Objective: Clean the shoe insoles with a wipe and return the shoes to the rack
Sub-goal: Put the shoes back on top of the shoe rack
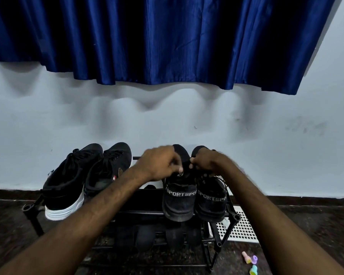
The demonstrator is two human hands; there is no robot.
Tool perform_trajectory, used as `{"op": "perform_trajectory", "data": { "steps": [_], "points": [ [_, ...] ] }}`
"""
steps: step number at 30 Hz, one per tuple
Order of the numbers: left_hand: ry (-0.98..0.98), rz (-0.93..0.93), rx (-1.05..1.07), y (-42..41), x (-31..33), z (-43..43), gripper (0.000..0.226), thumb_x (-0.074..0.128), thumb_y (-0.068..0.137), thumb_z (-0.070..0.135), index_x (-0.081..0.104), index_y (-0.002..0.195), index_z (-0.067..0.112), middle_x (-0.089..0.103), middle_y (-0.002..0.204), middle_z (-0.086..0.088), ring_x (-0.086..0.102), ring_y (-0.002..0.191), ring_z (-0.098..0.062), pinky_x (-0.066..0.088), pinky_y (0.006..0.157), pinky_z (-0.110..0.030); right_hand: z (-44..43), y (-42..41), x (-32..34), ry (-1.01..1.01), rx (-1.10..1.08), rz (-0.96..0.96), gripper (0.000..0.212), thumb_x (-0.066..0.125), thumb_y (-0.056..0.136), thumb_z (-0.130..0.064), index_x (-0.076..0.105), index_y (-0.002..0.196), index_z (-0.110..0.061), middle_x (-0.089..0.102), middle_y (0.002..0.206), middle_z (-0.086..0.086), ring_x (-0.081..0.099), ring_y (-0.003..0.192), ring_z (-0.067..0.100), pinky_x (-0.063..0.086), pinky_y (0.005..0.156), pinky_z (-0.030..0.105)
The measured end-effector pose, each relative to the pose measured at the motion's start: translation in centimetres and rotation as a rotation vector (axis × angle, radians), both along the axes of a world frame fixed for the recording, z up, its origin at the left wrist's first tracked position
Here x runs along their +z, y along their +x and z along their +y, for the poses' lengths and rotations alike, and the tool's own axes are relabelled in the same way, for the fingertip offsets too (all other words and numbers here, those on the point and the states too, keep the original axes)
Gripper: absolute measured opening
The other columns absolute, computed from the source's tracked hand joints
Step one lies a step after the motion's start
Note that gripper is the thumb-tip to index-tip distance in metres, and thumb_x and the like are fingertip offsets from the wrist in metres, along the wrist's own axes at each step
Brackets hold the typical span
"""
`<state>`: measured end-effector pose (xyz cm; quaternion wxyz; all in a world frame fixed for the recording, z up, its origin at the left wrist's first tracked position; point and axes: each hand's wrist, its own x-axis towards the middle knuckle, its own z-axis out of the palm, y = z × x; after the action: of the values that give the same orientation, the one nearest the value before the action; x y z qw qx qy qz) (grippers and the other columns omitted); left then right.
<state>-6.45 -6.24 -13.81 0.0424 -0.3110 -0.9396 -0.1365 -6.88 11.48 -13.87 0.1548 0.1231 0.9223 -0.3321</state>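
On the right half of the top tier of the black rack, two black shoes with SPORT printed across their heel bands sit side by side and touching: the left sport shoe and the right sport shoe. Each has its long axis running near to far, heel over the near bar and toe towards the wall. Both hands meet above the mouth of the left sport shoe. The left hand comes in from the left and sits directly over it, while the right hand reaches across the top of the right sport shoe to get there. Both are narrow, with fingers curled in tight, and they seem to pinch something dark at the tongue or laces. Blur hides whether that is lace, tongue or collar. No wipe shows in either hand or anywhere nearby. Judging by this, the work is at the opening of the shoe, so the insole would have to come out up and towards the near side, along the shoe's length. The left hand has the straighter line to it. A second black pair with white soles stands well apart on the left end of the tier, and more dark shoes sit on the tier below.
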Motion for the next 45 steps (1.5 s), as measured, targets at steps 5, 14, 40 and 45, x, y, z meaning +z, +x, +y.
{"op": "perform_trajectory", "data": {
  "steps": [5, 14, 40, 45],
  "points": [
    [-0.291, 0.166, 0.066, -0.4, -2.7, 2.6, 0.037, 0.070, 0.083, 0.050, 0.063, 0.111, 0.027, 0.057, 0.114, -0.002, 0.061, 0.105, -0.025, 0.039, 0.075, -0.032, -0.8, -0.1, 0.7, 0.281, 0.060, 0.146, 0.018, 0.049, 0.089, -0.013, 0.062, 0.078, -0.007, 0.067, 0.100, 0.016, 0.055, 0.080, 0.027, 0.042, 0.069, 0.030],
    [0.030, 0.172, 0.174, -1.5, -4.0, 2.1, 0.019, 0.062, 0.086, 0.028, 0.068, 0.102, 0.019, 0.066, 0.108, -0.005, 0.065, 0.097, -0.032, 0.048, 0.075, -0.035, -1.0, -0.5, 1.5, 0.055, -0.069, 0.308, 0.011, 0.053, 0.089, -0.004, 0.063, 0.088, -0.002, 0.057, 0.080, 0.015, 0.052, 0.074, 0.024, 0.040, 0.065, 0.030],
    [0.358, -0.130, 0.265, -2.6, -2.7, 0.7, 0.012, 0.077, 0.079, 0.027, 0.072, 0.075, 0.017, 0.059, 0.064, 0.014, 0.062, 0.074, -0.014, 0.053, 0.071, -0.028, -1.4, 3.6, 4.1, 0.417, 0.318, 0.173, 0.020, 0.075, 0.077, -0.001, 0.075, 0.079, -0.021, 0.068, 0.068, -0.001, 0.067, 0.061, 0.016, 0.061, 0.070, 0.033],
    [0.348, -0.113, 0.264, -2.6, -2.9, 0.9, 0.013, 0.078, 0.079, 0.027, 0.070, 0.074, 0.019, 0.060, 0.066, 0.013, 0.063, 0.077, -0.014, 0.051, 0.070, -0.027, -2.3, 4.1, 1.4, 0.546, 0.316, 0.146, 0.007, 0.075, 0.080, -0.009, 0.072, 0.086, -0.009, 0.072, 0.085, 0.011, 0.072, 0.077, 0.025, 0.060, 0.072, 0.034]
  ]
}}
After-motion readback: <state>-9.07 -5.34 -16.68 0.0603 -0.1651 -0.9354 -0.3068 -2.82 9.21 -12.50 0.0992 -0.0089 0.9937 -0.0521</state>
